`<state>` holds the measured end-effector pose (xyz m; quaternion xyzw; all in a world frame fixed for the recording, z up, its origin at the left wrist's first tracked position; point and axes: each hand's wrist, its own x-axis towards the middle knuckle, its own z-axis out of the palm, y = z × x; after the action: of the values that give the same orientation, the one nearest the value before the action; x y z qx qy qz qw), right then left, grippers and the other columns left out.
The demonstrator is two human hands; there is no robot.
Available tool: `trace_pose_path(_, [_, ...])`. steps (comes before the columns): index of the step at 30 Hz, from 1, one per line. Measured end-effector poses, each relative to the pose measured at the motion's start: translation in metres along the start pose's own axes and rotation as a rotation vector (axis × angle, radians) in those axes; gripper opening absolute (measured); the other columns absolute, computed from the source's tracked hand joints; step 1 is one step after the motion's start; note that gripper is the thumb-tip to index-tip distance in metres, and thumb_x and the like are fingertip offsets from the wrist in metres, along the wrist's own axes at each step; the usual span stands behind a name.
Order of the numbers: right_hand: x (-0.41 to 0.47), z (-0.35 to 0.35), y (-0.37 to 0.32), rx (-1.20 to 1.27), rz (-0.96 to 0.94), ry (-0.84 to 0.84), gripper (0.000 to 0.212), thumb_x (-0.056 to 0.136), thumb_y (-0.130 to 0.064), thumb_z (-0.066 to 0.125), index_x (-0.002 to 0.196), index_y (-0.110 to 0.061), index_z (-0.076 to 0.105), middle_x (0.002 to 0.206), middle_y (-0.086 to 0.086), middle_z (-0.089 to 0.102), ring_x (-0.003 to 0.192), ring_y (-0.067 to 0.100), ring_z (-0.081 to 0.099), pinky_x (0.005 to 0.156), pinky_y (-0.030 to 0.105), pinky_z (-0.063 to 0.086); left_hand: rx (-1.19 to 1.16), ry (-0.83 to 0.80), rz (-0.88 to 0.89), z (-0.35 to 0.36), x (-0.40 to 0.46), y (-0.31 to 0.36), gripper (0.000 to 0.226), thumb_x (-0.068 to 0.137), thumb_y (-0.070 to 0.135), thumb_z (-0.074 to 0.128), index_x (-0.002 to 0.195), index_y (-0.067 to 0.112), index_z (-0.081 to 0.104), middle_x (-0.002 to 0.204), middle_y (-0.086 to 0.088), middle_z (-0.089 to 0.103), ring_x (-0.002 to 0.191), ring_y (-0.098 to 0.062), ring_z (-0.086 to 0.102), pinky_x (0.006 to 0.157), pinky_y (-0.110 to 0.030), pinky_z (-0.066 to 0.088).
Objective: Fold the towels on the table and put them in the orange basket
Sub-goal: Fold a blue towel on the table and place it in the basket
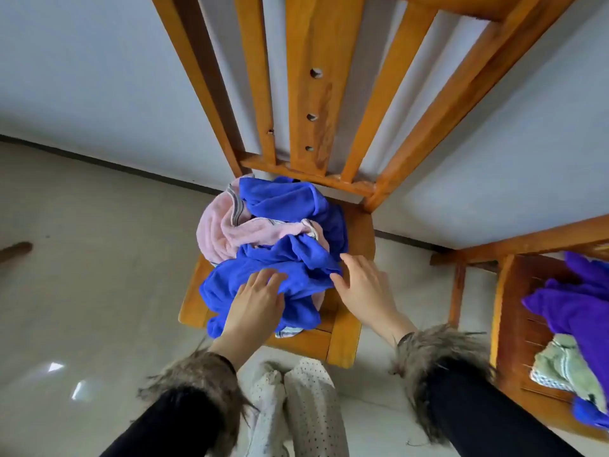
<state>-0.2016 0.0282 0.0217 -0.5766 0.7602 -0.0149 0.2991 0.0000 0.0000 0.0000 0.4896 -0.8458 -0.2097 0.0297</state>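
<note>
Wooden chair seat (346, 338) carries the towel heap, with the blue towel (280, 268) uppermost at its front edge. Left hand (257, 298) lies flat-fingered on it, while the right hand (362, 282), fingers loosely spread, touches its right-hand fold, equally near.

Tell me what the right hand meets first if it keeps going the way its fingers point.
The right hand points up and left into the blue towel; its fingertips already seem to touch that fold.
</note>
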Motion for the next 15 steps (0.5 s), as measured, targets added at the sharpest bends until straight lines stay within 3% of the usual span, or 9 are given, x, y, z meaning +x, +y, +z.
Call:
trace_pose_path(4, [0.033,0.020,0.003,0.132,0.052,-0.025,0.040,0.094,-0.035,0.051,0.128,-0.012,0.052,0.125,0.006,0.055,0.116,0.028,0.048,0.088,0.038,0.040,-0.040,0.054,0.008,0.016,0.023,-0.007,0.033,0.080,0.020,0.040,0.101,0.008,0.063,0.103,-0.012,0.066,0.082,-0.032,0.065,0.062,-0.036,0.054])
trace_pose_path(7, [0.035,0.029,0.002,0.286,0.007,0.051,0.022,0.090,-0.020,0.058,0.108,-0.007,0.064,0.102,0.010,0.063,0.097,0.029,0.057,0.080,0.040,0.046,-0.112,0.064,0.012,0.015,0.042,-0.004,0.042,0.082,0.017,0.033,0.111,0.006,0.061,0.114,-0.014,0.062,0.094,-0.034,0.063,0.072,-0.042,0.055])
trace_pose_path(10, [0.023,0.021,-0.004,0.383,-0.068,0.075,0.016,0.089,-0.013,0.059,0.103,-0.007,0.065,0.094,0.007,0.065,0.083,0.017,0.057,0.071,0.027,0.046,-0.097,0.005,0.106,0.010,0.059,0.002,0.048,0.084,0.008,0.034,0.129,0.009,0.051,0.133,-0.012,0.053,0.116,-0.036,0.054,0.085,-0.043,0.049])
trace_pose_path(12, [0.015,0.014,-0.009,0.389,-0.128,0.077,0.017,0.089,-0.012,0.060,0.103,-0.006,0.066,0.096,0.005,0.066,0.081,0.011,0.054,0.070,0.017,0.040,-0.111,-0.078,0.217,0.005,0.066,0.003,0.042,0.085,0.010,0.040,0.124,0.011,0.055,0.135,-0.006,0.053,0.126,-0.036,0.047,0.089,-0.045,0.046])
trace_pose_path(15, [0.007,-0.003,-0.015,0.407,-0.186,0.100,0.014,0.087,-0.010,0.061,0.098,-0.006,0.068,0.093,0.004,0.066,0.082,0.013,0.056,0.068,0.011,0.036,-0.205,-0.192,0.245,-0.011,0.070,-0.001,0.030,0.085,0.023,0.046,0.103,0.011,0.065,0.118,-0.003,0.064,0.129,-0.029,0.045,0.095,-0.048,0.044])
